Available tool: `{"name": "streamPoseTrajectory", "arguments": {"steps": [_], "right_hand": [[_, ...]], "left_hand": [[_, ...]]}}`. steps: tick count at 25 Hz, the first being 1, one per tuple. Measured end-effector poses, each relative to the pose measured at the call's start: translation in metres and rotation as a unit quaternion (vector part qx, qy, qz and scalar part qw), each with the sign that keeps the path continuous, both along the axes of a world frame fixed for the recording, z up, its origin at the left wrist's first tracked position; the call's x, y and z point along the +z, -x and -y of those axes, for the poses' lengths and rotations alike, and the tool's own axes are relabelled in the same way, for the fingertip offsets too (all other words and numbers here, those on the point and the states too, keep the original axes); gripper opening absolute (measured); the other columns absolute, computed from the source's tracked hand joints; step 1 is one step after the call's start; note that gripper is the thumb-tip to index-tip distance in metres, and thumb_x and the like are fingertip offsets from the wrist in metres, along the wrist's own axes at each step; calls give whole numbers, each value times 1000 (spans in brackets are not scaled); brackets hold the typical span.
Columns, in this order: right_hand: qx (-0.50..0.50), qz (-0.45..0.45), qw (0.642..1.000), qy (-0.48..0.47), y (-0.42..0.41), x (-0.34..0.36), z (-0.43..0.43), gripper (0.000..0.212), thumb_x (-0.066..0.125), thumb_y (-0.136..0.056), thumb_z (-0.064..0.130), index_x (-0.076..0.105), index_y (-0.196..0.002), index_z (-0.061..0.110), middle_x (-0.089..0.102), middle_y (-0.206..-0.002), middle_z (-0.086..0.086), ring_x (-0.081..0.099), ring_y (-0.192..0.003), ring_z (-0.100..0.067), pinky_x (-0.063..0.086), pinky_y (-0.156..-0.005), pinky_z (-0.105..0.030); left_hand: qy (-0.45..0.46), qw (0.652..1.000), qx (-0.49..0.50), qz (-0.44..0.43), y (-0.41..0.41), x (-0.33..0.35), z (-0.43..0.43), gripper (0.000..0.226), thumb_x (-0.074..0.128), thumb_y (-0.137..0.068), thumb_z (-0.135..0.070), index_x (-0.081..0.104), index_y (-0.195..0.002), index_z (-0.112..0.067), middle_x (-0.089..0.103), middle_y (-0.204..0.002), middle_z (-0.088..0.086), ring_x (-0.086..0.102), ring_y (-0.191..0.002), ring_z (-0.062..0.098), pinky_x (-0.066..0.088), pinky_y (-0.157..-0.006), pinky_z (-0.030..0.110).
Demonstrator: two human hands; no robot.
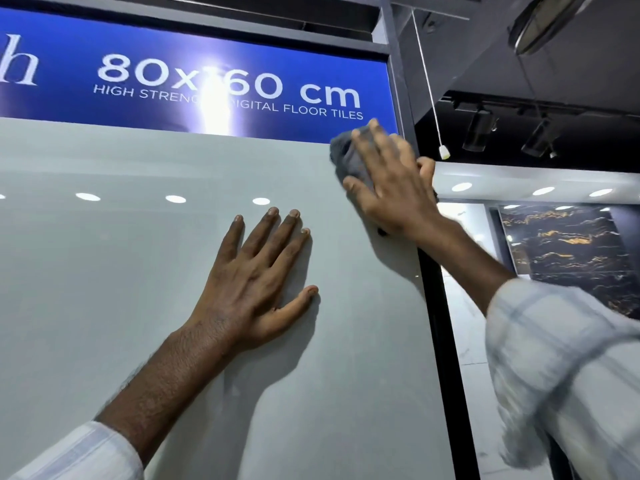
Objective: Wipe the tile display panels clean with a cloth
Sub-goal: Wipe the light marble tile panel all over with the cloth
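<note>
Grey and soft, the cloth (pixel 343 157) is sitting bunched under your right hand (pixel 391 181), up at the top right corner of the pale glossy tile panel (pixel 104 271), just below the blue sign (pixel 69 98). You are pressing it flat against the tile with fingers spread over it rather than clenching it. Your outer fingers are bending near the panel's right edge, beside the black frame (pixel 440 306), though blur is hiding exactly what they are touching. Your left hand (pixel 256 282) is lying open on the panel, palm down and fingers fanned, holding nothing and apparently bracing you.

The cloth is looking light and limp, so it is probably going to fold or slip out unless your palm is keeping pressure on it. Taking it as a wad under the palm with the thumb trapping one edge seems the surest hold.

The panel is looking hard, stiff and very smooth, with ceiling lights mirroring in it. The cloth should be gliding easily, and your bare left palm is likely leaving prints that will need a pass too. The tile is probably brittle at its edges, so go gently near the frame. A dark marbled panel (pixel 568 251) is standing farther right.
</note>
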State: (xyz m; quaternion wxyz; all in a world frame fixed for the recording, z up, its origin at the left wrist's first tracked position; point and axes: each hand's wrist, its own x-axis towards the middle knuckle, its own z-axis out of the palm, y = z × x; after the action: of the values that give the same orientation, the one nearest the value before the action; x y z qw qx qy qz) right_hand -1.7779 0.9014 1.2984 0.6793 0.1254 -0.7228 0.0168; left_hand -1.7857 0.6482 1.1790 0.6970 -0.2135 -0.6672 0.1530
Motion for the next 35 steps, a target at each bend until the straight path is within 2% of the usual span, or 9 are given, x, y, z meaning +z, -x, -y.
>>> {"name": "streamPoseTrajectory", "arguments": {"steps": [3,8,13,18,22,24,28,32,35], "right_hand": [[1,23,998,53,2,7,24,75,36,-103,59,6,-166,32,-6,-175,3,2,-159,-32,15,-120,-65],[-28,-50,981,-183,5,-34,-6,79,35,-95,65,27,-164,27,14,-174,-1,24,-155,-32,31,-105,-54],[-18,3,998,65,5,8,11,79,30,-97,64,10,-166,31,1,-175,3,8,-159,-30,18,-117,-60],[-38,-51,975,-214,6,-20,10,79,32,-96,66,24,-165,28,12,-174,0,22,-156,-31,30,-108,-56],[-29,0,999,34,3,-4,-9,80,28,-95,65,15,-166,31,6,-175,2,13,-158,-30,25,-114,-60],[-25,-16,999,14,4,-54,14,79,29,-97,61,14,-167,27,3,-175,-1,10,-159,-31,25,-113,-60],[-30,-47,977,-206,4,-115,-5,77,40,-97,61,32,-163,23,19,-173,-6,26,-156,-33,35,-101,-55],[-27,-23,999,-3,4,-49,-28,80,29,-94,66,26,-164,29,14,-174,-1,20,-157,-29,30,-109,-60],[-31,-52,998,20,11,-111,-2,78,32,-98,61,22,-166,23,11,-174,-5,16,-158,-33,27,-110,-56]], "left_hand": [[-8,1000,-5,-2,0,-7,2,78,38,-98,-60,43,-158,-10,31,-169,10,28,-156,34,23,-123,61],[-3,1000,-7,1,-1,-17,5,78,40,-97,-59,43,-158,-10,29,-170,11,26,-157,33,23,-123,62],[-6,1000,-4,2,-2,-20,5,78,39,-98,-59,42,-159,-11,29,-170,9,26,-158,33,24,-124,61],[-7,1000,0,6,-1,-21,6,78,39,-98,-59,43,-158,-10,28,-170,9,24,-158,33,22,-124,61],[-5,1000,-11,10,-3,-21,5,77,39,-99,-58,42,-159,-10,29,-170,10,25,-158,33,23,-124,60],[-7,1000,-18,18,-5,-28,8,77,39,-99,-58,42,-158,-9,29,-170,10,25,-158,33,22,-125,60],[-3,999,-26,37,-7,-67,13,79,43,-97,-59,41,-159,-9,27,-171,10,20,-159,33,20,-125,61],[1,999,-24,42,-9,-82,17,78,43,-98,-57,40,-160,-10,27,-171,8,21,-159,32,19,-126,60],[4,999,-30,45,-10,-90,21,78,44,-97,-56,40,-160,-9,27,-171,8,21,-159,32,20,-126,60]]}}
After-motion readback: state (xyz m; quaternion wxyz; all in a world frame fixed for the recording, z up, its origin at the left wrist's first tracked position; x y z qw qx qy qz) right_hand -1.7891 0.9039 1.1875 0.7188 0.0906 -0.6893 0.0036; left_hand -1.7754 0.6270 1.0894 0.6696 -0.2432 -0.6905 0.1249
